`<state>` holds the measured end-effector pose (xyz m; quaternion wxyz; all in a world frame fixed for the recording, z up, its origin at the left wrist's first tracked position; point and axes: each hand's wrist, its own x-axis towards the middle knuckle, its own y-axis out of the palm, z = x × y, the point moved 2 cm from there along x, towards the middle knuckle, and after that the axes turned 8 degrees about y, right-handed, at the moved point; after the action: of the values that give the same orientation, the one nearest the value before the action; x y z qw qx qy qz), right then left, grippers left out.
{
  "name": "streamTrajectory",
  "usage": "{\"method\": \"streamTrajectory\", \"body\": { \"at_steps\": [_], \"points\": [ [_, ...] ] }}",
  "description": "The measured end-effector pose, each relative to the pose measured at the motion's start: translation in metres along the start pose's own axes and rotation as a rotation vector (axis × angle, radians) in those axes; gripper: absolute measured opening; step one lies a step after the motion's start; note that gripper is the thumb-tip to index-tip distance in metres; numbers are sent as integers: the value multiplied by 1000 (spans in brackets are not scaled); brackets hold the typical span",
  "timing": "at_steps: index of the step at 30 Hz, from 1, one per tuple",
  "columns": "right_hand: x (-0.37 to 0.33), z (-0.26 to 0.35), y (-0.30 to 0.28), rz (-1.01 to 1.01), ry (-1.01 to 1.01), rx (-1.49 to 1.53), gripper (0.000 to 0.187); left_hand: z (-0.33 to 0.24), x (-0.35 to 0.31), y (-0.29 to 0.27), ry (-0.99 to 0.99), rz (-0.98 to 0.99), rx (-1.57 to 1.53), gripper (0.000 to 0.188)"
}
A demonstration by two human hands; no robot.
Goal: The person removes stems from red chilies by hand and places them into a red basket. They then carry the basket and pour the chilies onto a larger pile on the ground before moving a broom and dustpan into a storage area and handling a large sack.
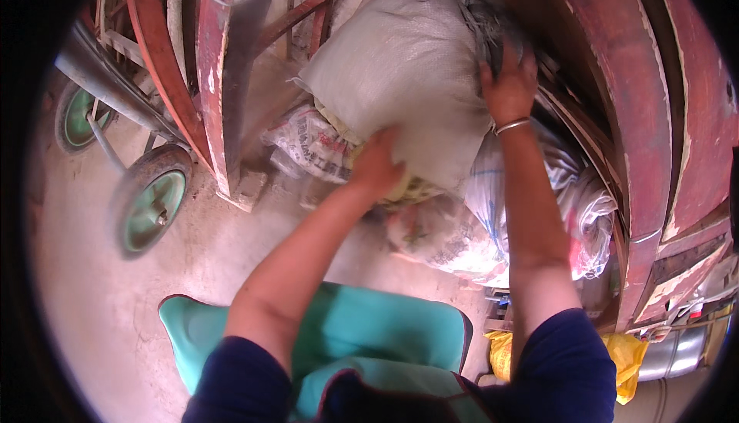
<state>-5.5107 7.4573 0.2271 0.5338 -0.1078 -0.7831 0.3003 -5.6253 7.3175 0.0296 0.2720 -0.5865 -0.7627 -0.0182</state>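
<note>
A large, full white woven sack [400, 61] lies on top of a heap of other sacks, in front of me. My left hand [376, 165] is at its near lower edge, slightly blurred, with the thumb apart from the fingers. Higher up, my right hand [509, 92], with a metal bangle at the wrist, reaches along the sack's right side. Its fingers are spread over a dark grey bunched cloth or bag [485, 26], and some fingertips are hard to make out there. Below the white sack lies a printed sack [312, 146].
Curved red frames stand left [215, 84] and right [616, 61] of the heap. Green-hubbed wheels [158, 211] are at the left. White plastic bundles [589, 207] lie under my right forearm. A yellow bag [625, 361] is at the lower right; teal cloth [385, 323] is near my body.
</note>
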Motion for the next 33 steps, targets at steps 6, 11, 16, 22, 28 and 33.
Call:
{"method": "streamTrajectory", "body": {
  "at_steps": [6, 11, 16, 22, 28, 33],
  "points": [
    [64, 49, 46, 103, -157, 41, 67, -9, -9, 4, 29, 41, 26, 60],
    [55, 13, 125, 317, -12, -43, 66, 7, -40, -14, -84, 63, -9, 59],
    [10, 10, 165, 547, 117, -25, 69, 42, -82, -34, -248, 17, 79, 58],
    [46, -139, 286, 1025, 200, 436, 80, 53, -106, -29, -292, 111, 37, 56],
    [38, -86, 294, 665, 419, 70, 93, 55, -139, -69, -417, 86, 44, 51],
    [20, -87, 205, 485, 450, 433, 74, 43, -135, -81, -393, 34, -9, 49]
  ]
}}
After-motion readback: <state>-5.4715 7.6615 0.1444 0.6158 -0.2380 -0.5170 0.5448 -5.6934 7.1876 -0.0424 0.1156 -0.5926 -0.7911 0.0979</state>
